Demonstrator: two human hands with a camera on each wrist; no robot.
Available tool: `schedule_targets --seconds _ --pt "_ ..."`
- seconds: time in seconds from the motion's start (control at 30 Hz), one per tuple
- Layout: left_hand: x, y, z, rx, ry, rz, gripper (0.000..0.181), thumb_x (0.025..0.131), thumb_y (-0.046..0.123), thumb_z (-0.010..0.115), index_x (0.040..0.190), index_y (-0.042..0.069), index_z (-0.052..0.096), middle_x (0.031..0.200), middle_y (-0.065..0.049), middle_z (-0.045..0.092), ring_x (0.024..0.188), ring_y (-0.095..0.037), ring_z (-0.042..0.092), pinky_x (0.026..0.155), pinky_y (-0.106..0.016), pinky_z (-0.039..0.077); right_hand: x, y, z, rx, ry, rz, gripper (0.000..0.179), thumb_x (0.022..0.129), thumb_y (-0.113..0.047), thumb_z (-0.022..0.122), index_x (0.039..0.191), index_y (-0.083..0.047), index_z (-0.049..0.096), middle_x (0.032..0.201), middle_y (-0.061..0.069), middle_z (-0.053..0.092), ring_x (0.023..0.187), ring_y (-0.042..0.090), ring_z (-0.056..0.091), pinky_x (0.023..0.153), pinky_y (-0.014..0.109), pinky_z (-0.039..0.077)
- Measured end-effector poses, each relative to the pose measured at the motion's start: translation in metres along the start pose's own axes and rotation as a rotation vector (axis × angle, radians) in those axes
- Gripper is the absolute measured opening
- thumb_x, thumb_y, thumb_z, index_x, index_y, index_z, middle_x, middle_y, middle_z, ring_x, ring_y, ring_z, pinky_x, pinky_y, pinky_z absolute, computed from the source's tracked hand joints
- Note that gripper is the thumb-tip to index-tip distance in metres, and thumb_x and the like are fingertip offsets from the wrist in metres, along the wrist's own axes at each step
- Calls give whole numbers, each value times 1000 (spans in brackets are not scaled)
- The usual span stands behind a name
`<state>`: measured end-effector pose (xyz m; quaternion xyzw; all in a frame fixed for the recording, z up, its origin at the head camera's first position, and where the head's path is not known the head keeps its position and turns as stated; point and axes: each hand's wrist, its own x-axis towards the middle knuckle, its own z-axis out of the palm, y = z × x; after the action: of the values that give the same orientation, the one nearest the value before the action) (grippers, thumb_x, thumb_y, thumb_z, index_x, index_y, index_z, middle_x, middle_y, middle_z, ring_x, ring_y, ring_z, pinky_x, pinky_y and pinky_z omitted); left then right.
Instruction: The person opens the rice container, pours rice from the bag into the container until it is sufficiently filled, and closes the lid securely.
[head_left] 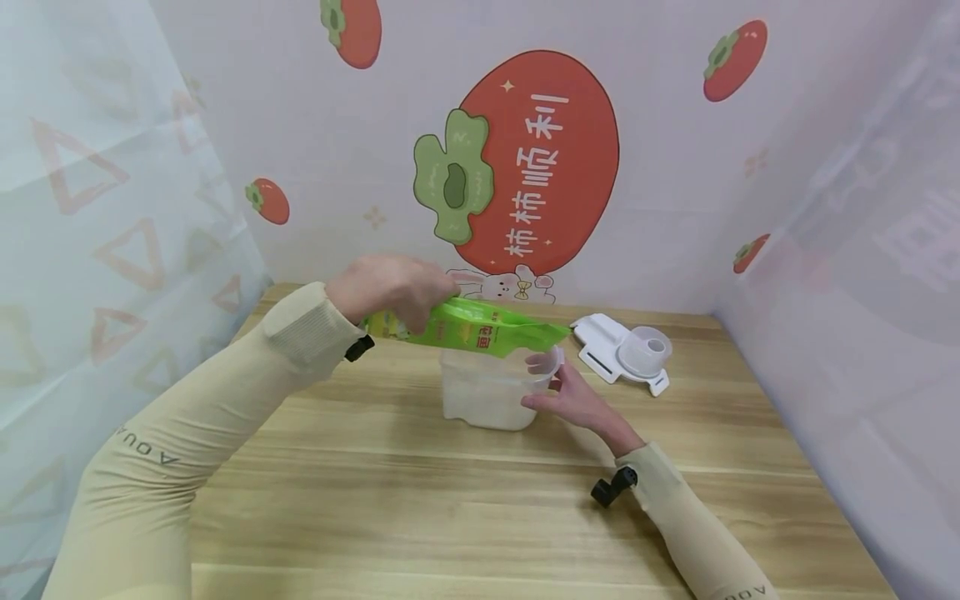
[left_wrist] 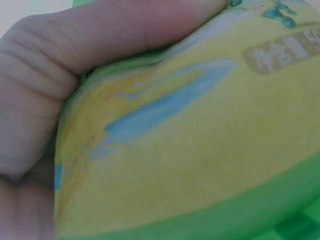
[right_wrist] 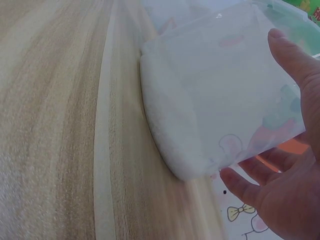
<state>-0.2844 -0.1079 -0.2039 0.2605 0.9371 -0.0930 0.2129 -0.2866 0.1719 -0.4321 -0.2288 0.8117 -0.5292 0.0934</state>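
Observation:
My left hand [head_left: 397, 287] grips a green and yellow plastic packet [head_left: 487, 327] by its left end, with the thumb pressed across the printed face in the left wrist view. The packet lies nearly level, its right end over the top of a translucent plastic container [head_left: 483, 392]. That container stands on the table, and my right hand [head_left: 576, 403] holds it at its right side, thumb on the near face and fingers behind. In the right wrist view a whitish layer shows along the container's bottom [right_wrist: 167, 115]. The packet hides much of the container's rim.
To the right of the container lies a white lid [head_left: 600, 340] with a round clear cup [head_left: 643, 353] on it. The wooden table [head_left: 420, 508] runs back to a wall sheet [head_left: 337, 208] printed with persimmons, with pale sheets on both sides.

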Motion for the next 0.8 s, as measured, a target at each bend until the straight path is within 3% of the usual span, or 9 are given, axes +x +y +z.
schedule_targets --seconds 0.8 --pt "-2 7 -2 57 45 -50 36 82 0 71 111 18 62 98 -2 63 89 -21 56 75 -33 49 0 2 0 10 -3 16 68 82 -17 79 137 -4 42 142 22 47 130 39 48 108 55 42"
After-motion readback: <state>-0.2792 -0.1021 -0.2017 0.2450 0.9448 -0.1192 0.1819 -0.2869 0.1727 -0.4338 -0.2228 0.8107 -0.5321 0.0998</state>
